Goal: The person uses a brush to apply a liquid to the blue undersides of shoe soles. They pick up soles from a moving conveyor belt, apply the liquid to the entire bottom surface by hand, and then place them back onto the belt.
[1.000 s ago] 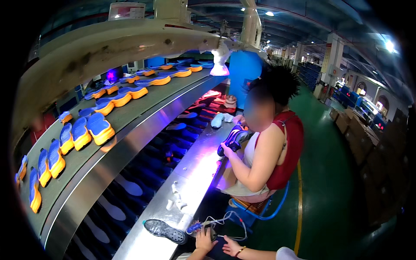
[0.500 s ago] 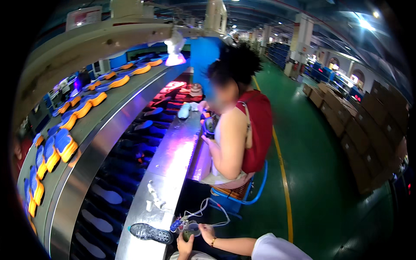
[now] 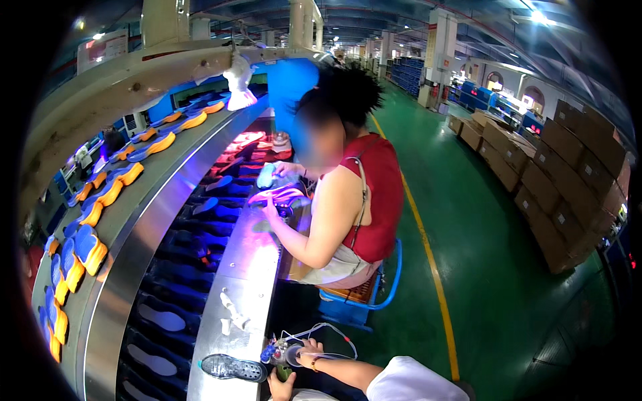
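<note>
At the lower edge my left hand (image 3: pixel 281 386) is closed round a small olive-green object (image 3: pixel 284 372), whose kind I cannot make out. My right hand (image 3: pixel 309 354) is just above it, its fingers curled against a round, greyish, clear cup (image 3: pixel 292 355). Thin clear tubing (image 3: pixel 322 326) and a blue coiled hose (image 3: pixel 269 353) run beside the cup. To the left of my hands, a black shoe sole (image 3: pixel 233 367) with small holes lies on the metal ledge (image 3: pixel 221 341), touched by neither hand.
White pipe-like pieces (image 3: pixel 231 311) lie on the ledge. Left of it, a conveyor (image 3: pixel 160 287) carries dark soles; a higher belt (image 3: pixel 127 207) bears blue-and-orange soles. Ahead sits a co-worker (image 3: pixel 348 200) on a blue-framed stool (image 3: pixel 348 307). Stacked cartons (image 3: pixel 568 180) stand across the green floor.
My right hand has closed in on the cup beside my left hand. The co-worker's hands have moved left over the ledge, with a shoe piece and a light-blue object. The view has shifted slightly.
</note>
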The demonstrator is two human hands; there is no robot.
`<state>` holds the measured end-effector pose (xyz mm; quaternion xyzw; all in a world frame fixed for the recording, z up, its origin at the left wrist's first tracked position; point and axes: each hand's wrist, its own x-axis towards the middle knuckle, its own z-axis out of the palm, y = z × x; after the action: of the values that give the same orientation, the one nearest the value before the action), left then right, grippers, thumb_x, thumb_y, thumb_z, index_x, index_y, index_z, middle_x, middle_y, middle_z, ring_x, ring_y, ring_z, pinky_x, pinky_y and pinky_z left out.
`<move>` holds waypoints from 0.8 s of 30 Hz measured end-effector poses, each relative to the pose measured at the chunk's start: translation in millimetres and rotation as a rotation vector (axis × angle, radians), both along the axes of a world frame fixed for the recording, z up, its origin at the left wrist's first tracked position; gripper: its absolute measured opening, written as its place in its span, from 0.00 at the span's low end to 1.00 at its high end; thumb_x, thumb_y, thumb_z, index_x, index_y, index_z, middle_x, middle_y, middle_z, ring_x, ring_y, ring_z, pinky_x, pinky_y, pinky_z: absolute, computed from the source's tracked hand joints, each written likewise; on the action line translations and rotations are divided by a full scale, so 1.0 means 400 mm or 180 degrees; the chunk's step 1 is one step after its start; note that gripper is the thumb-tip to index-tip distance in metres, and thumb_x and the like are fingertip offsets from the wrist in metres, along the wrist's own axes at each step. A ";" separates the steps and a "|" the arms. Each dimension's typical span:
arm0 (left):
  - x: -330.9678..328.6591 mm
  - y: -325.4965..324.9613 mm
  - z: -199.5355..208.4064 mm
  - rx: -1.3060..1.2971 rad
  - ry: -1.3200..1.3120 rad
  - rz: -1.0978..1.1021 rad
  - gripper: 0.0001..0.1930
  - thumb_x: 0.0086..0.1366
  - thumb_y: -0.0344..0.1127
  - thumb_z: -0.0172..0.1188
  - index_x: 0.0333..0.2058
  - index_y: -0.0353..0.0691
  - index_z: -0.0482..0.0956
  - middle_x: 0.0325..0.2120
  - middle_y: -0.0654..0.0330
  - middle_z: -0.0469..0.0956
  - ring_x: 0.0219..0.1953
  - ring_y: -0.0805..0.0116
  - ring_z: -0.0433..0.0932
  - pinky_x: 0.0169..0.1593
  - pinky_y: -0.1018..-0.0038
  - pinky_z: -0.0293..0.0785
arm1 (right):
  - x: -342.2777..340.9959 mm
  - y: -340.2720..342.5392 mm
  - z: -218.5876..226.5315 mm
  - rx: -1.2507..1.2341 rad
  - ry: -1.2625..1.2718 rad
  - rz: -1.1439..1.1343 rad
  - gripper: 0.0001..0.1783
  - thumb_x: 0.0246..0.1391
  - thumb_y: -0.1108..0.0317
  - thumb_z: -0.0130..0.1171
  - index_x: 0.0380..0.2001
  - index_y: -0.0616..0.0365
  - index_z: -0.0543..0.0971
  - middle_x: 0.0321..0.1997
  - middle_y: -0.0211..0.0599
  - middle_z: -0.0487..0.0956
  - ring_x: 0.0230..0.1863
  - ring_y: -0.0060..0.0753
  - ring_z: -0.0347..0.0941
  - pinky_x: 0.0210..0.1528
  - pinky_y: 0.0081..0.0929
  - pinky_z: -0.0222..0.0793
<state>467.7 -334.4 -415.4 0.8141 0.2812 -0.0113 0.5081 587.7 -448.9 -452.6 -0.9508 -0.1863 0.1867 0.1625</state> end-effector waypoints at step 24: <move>0.018 0.049 -0.057 -0.3017 0.0030 0.0810 0.22 0.57 0.53 0.55 0.45 0.48 0.68 0.31 0.66 0.72 0.29 0.73 0.69 0.29 0.76 0.65 | 0.072 -0.040 0.135 0.0561 -0.0590 0.2026 0.09 0.38 0.60 0.55 0.25 0.45 0.81 0.21 0.36 0.77 0.26 0.41 0.73 0.31 0.38 0.67</move>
<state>475.0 -315.0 -438.3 0.4523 0.3446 -0.0796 0.8187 616.3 -465.0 -398.6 -0.8402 -0.5031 0.1240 0.1600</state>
